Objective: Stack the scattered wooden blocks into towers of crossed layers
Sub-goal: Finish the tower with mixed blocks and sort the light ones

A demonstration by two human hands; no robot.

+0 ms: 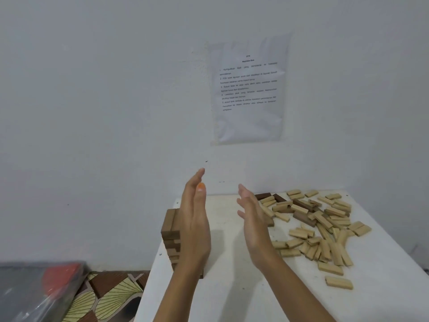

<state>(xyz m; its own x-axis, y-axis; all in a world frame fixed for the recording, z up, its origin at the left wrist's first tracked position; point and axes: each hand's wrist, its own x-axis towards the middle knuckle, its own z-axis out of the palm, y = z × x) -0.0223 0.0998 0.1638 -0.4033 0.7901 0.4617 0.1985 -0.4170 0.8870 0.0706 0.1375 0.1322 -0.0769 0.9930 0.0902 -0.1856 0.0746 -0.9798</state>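
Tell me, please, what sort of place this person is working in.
Probably a plain indoor room, perhaps in a home, set up for this task: a white table stands against a bare white wall, a printed instruction sheet is stuck to that wall, and patterned flooring shows beside the table.

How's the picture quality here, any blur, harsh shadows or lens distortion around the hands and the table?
Head view: the lighting is soft and even, with only faint shadows on the table; the left hand and right hand look slightly smeared; the printed sheet is too soft to read; the wide lens splays the table's edges.
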